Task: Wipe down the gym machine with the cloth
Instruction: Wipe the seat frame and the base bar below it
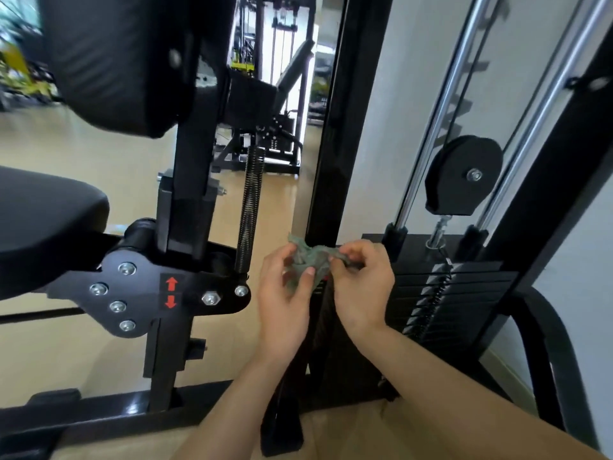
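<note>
A crumpled grey-green cloth [310, 260] is held between both hands in front of a black upright post [345, 127] of the gym machine. My left hand [282, 293] grips its left side, thumb across the cloth. My right hand [361, 277] pinches its right edge with curled fingers. The cloth is bunched and hangs a little below the fingers, close to the post; whether it touches the post I cannot tell.
The black seat [46, 220] and back pad [126, 61] are at left, above a bolted bracket [139, 293] with red arrows and a spring [252, 207]. At right are the weight stack [454, 293], pulley [464, 174] and chrome guide rods [441, 111]. Other machines stand behind on the tan floor.
</note>
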Motion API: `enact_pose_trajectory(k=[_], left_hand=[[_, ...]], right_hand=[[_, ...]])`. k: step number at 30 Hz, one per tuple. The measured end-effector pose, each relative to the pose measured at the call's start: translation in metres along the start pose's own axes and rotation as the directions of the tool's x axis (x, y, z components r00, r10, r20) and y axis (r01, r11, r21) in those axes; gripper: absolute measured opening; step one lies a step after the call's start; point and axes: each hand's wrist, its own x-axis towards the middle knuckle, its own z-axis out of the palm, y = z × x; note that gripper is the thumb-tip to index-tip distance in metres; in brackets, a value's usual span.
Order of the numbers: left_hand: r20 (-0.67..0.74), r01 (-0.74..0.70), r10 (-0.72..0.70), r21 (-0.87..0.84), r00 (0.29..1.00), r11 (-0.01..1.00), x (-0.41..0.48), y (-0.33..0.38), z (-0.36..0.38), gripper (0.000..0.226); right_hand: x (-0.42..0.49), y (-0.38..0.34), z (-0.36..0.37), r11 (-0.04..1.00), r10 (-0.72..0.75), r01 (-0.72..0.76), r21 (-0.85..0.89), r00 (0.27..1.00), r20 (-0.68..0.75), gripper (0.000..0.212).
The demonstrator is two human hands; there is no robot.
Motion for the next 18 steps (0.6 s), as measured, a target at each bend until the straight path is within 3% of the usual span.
enact_pose_trajectory(k=[3,7,11,14,18], left_hand=[[-0.066,-0.050,0.049,-0.022,0.997,0.998,0.008,0.014,0.007,0.043],[-0.081,-0.082,0.078,-0.046,0.994,0.996,0.016,0.030,0.012,0.043],[-0.019,-0.154,0.155,0.042,0.988,0.987,0.023,0.040,0.013,0.047],[0.012,-0.146,0.146,0.048,0.989,0.988,0.027,0.047,0.014,0.048],[0.025,-0.163,0.162,0.101,0.987,0.981,0.031,0.055,0.013,0.048]], right_hand=[[0.006,-0.010,0.000,0.996,0.029,-0.025,0.088,0.998,-0.051,0.034],[0.014,-0.019,-0.004,0.976,0.030,-0.015,0.216,0.997,-0.067,0.020],[0.014,-0.019,-0.008,0.953,-0.030,0.020,0.302,0.999,0.029,0.020],[0.009,-0.016,-0.005,0.976,-0.128,0.107,0.187,0.986,0.105,0.027],[0.017,-0.016,-0.002,0.990,-0.111,0.111,0.093,0.994,-0.001,0.028]])
